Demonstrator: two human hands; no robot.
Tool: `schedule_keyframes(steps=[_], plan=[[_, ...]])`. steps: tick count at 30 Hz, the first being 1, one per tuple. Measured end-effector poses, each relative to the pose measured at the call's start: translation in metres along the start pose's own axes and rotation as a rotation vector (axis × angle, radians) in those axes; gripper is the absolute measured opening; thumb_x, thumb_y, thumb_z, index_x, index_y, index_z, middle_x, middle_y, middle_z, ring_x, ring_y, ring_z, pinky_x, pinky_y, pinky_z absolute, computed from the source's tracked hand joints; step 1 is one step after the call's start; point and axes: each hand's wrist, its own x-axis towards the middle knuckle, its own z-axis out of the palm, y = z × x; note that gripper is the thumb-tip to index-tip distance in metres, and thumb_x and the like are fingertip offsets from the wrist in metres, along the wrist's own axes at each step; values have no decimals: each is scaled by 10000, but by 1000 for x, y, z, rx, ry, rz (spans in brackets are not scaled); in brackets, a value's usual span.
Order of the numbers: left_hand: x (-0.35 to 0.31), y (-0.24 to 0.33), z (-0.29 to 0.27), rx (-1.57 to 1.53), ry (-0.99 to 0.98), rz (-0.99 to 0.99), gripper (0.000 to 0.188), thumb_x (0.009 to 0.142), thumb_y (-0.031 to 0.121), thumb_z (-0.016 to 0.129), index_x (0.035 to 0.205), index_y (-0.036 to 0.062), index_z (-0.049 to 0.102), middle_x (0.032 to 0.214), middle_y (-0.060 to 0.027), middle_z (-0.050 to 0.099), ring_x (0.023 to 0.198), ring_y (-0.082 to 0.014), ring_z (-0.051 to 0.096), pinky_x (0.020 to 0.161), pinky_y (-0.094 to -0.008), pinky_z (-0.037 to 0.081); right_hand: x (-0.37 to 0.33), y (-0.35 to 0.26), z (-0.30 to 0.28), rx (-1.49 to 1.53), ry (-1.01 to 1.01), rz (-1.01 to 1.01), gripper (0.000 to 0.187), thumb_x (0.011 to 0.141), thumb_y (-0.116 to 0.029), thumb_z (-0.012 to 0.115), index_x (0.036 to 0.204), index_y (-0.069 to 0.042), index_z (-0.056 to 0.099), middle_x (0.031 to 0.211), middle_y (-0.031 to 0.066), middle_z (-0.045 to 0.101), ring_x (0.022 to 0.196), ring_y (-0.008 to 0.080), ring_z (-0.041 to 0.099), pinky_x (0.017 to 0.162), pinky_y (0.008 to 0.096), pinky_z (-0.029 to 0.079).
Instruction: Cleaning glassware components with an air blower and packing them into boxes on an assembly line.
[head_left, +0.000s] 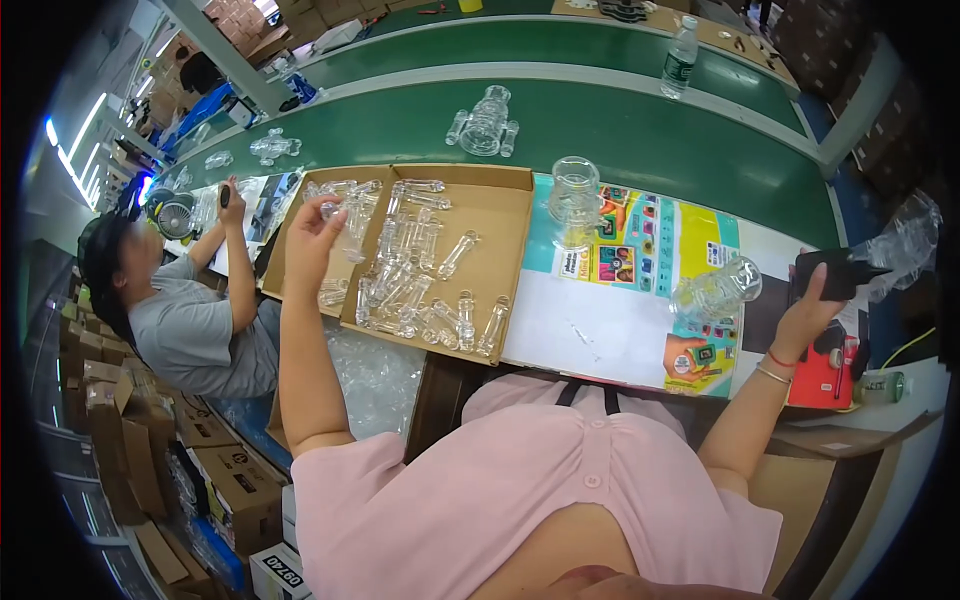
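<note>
Over the left part of a cardboard tray (515,255), my left hand (312,238) pinches a small clear plastic piece (352,236). Many clear dumbbell-shaped plastic pieces (408,238) lie in the tray below and beside it. My right hand (812,312), at the far right, is closed around a black tool (832,274) with a pointed tip; its exact kind does not show. Right beside that tip is a larger clear plastic part (908,246). Between my hands, one clear rounded vessel (576,195) stands upright and another (718,288) lies tilted on a printed sheet (610,320).
A clear assembled piece (485,125) and a water bottle (680,60) stand on the green bench (600,120). A red box (825,375) is below my right hand. At left, another person (205,310) sits near a small fan (176,215), with cardboard boxes (235,485) behind.
</note>
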Motion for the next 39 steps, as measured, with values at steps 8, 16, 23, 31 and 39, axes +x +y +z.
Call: schedule_keyframes(steps=[8, 16, 23, 31, 39], plan=[[-84, 120, 112, -796, -575, -212, 239, 799, 40, 591, 1021, 17, 507, 855, -87, 587, 585, -104, 552, 501, -210, 470, -37, -58, -4, -69, -716, 110, 564, 691, -158, 723, 1149, -17, 425, 908, 83, 570, 754, 154, 565, 652, 232, 462], [-109, 151, 162, -1003, -615, -176, 300, 799, -24, 582, 1089, -14, 504, 943, -69, 566, 823, -147, 607, 734, -242, 513, -69, -51, 21, 441, -604, 428, 495, 652, -159, 758, 1039, -16, 485, 953, 60, 536, 898, 147, 530, 821, 268, 423], [-128, 171, 165, -828, -552, 81, 379, 680, -100, 669, 1034, -47, 543, 995, -109, 527, 903, -162, 570, 770, -255, 514, -58, -60, 34, 1095, -305, 741, 250, 836, -217, 596, 993, -38, 519, 822, 32, 521, 562, 93, 373, 521, 209, 353], [-147, 179, 174, -893, -461, 115, 358, 691, -66, 679, 1027, -15, 567, 1034, -113, 534, 889, -148, 578, 754, -231, 509, -70, -92, 46, 770, -267, 577, 342, 837, -303, 535, 1003, -9, 478, 898, 105, 516, 809, 156, 536, 642, 236, 479], [-147, 175, 176, -748, -227, 439, 382, 625, -69, 707, 982, -10, 585, 940, -143, 593, 834, -187, 596, 663, -247, 502, -80, -120, 37, 538, -453, 392, 461, 804, -338, 538, 1040, 45, 439, 901, 143, 502, 742, 162, 547, 621, 253, 495]])
